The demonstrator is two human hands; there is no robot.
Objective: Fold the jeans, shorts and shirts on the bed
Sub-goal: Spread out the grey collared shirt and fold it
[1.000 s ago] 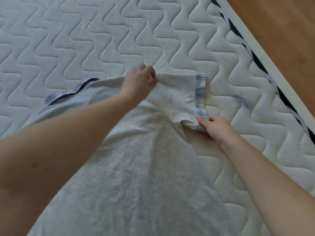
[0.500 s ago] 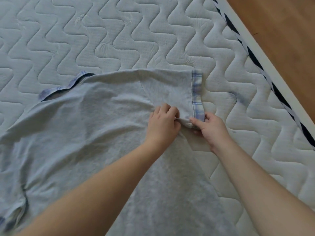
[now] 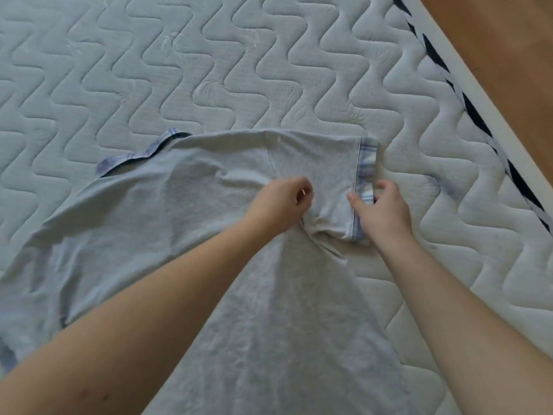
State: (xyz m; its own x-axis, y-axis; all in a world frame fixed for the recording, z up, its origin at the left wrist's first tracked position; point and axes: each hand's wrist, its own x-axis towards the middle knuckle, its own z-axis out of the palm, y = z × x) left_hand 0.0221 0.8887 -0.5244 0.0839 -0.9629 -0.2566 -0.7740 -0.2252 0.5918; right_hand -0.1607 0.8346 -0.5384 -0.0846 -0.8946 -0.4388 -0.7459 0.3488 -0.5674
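Now the bed [image 3: 269,70], its quilted white mattress filling most of the view, carries one grey shirt [image 3: 209,235] spread flat and face down, the body running toward the viewer and the collar end farthest away. Beyond the shirt the mattress is bare quilting; to the right of the shirt runs a dark-and-white striped edge band [image 3: 466,106], and past it a strip of wooden floor [image 3: 508,40]. Two plaid trims show on the shirt: one on the collar [image 3: 134,155] at its far left, one on the cuff of the right sleeve [image 3: 366,172]. Both forearms cross the shirt's lower half and hide part of it.

Half a second ago the two hands were nearly touching at the sleeve's underarm; they now sit apart, one on each side of the sleeve. The left hand [image 3: 281,205] is curled at the sleeve's inner seam, seemingly pinching cloth, though the fingers hide the grip. The right hand [image 3: 383,211] has shifted outward to the cuff, thumb and fingers closed on the plaid trim.
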